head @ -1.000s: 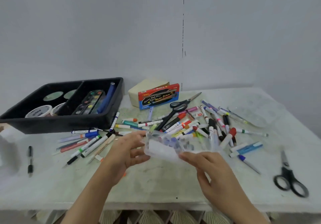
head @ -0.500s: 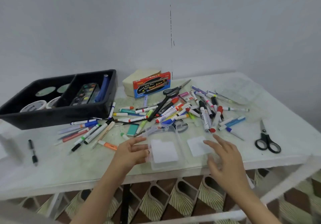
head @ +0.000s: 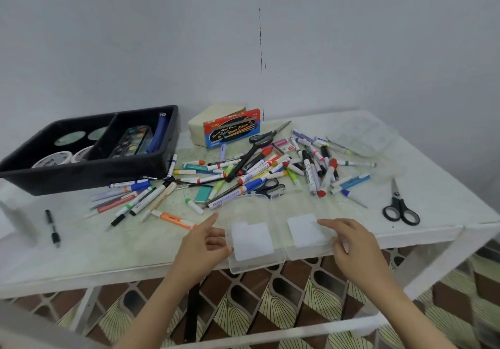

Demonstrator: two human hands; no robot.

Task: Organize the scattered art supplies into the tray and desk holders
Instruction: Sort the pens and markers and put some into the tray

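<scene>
Markers and pens lie in a loose heap across the middle of the white surface, with black scissors on top. The black tray stands to their left, a paint palette in its right compartment. Just in front of the heap, at the near edge, a clear plastic case lies opened flat, 1 white label on each of its 2 halves. 1 second ago both hands held it up off the surface; now it is down and spread wide. The left hand touches the left half's edge with curled fingers; whether its grip pinches the plastic I cannot tell. The right hand keeps a loose, wide grip, fingertips resting on the right half.
</scene>
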